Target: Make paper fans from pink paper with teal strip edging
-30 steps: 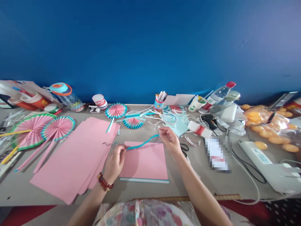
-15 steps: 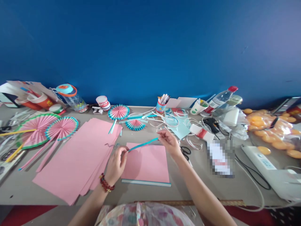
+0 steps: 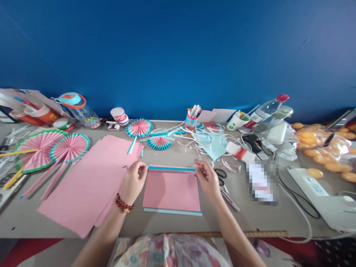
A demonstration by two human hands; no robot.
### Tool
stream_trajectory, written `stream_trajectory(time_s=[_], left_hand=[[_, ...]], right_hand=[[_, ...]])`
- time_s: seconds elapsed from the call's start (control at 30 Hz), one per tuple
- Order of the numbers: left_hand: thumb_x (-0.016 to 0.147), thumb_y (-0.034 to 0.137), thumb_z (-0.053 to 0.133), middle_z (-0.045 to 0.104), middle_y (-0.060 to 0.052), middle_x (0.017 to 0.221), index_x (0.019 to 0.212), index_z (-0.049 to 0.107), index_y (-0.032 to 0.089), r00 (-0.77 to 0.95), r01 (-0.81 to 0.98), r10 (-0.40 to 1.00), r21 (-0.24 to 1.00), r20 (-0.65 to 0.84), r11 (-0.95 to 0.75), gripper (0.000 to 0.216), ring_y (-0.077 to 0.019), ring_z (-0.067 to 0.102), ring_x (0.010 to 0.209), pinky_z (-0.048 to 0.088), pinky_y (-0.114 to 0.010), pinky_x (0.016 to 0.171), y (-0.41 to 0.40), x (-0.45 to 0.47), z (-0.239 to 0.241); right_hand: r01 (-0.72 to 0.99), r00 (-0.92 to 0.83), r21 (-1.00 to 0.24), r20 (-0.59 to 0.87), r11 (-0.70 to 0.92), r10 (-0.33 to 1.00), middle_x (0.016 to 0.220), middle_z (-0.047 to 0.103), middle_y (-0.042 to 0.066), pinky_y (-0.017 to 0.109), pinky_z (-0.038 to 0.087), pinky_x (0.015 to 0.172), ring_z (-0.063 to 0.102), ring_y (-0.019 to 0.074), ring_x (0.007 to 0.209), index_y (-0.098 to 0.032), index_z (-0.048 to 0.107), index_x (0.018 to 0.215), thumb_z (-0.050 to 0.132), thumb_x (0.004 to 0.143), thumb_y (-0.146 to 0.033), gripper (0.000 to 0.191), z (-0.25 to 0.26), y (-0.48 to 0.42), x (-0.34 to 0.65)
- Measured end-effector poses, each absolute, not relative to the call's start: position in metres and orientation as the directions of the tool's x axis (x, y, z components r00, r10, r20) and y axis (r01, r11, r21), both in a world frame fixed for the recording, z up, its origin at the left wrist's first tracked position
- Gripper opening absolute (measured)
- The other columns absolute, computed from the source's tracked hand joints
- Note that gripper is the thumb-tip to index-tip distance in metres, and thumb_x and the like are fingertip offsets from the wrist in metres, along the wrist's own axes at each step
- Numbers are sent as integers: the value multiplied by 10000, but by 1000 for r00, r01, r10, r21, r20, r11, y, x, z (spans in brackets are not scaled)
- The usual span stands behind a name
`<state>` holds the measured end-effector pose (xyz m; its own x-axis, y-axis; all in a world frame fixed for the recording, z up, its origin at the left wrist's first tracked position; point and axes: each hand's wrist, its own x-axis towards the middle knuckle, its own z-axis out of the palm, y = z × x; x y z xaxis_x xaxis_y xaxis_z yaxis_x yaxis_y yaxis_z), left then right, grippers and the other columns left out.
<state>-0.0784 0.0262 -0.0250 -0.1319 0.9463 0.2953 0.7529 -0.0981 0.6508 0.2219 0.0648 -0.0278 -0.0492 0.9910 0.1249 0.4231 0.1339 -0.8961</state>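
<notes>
Stretched level between my hands is a narrow blue paper strip, over the far edge of a pink paper sheet. My left hand pinches the strip's left end, and my right hand holds its right end. Whether the strip touches the sheet I cannot tell. Along the sheet's near edge runs a white and blue band. To the left lies a stack of larger pink sheets. Black-handled scissors rest just right of my right hand.
Folded paper fans lie at the left, with another round fan at the back. Behind are a pen cup, tangled white strips and a plastic bottle. A power strip and a bag of orange balls sit at right.
The blue strip was slanted, its right end higher; now it lies straight along the sheet's far edge. My left hand has moved up and left, my right hand slightly right and down.
</notes>
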Motion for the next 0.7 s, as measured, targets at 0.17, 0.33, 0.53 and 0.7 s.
stream_trajectory(time_s=[0.17, 0.33, 0.53, 0.7], left_hand=[[912, 236, 550, 639, -34, 853, 833, 574, 204, -105, 782, 933, 608, 344, -136, 88, -181, 627, 761, 511, -302, 716, 32, -76, -31], [905, 198, 558, 627, -26, 854, 849, 588, 202, -129, 760, 933, 638, 335, -124, 64, -160, 614, 729, 514, -285, 703, 32, -74, -34], [906, 230, 572, 652, -30, 843, 846, 605, 206, -152, 774, 942, 629, 300, -76, 73, -163, 622, 698, 515, -296, 691, 34, -72, -37], [910, 204, 562, 654, -38, 856, 864, 611, 208, -149, 798, 946, 601, 287, -57, 68, -178, 625, 730, 501, -306, 688, 37, -68, -36]], right_hand=[[568, -15, -805, 197, 171, 980, 782, 580, 11, 273, 457, 629, 568, 167, 682, -207, 597, 1087, 487, 896, -251, 224, -34, 62, 220], [605, -18, -767, 255, 214, 967, 802, 625, 24, 282, 466, 634, 582, 171, 661, -213, 612, 1081, 486, 903, -247, 220, -43, 62, 220], [654, -16, -716, 309, 244, 951, 786, 636, 24, 298, 468, 659, 585, 180, 667, -217, 606, 1073, 494, 902, -243, 206, -46, 63, 220], [659, -12, -714, 306, 238, 952, 780, 617, 15, 292, 466, 660, 577, 175, 666, -216, 610, 1062, 501, 893, -226, 202, -48, 63, 221]])
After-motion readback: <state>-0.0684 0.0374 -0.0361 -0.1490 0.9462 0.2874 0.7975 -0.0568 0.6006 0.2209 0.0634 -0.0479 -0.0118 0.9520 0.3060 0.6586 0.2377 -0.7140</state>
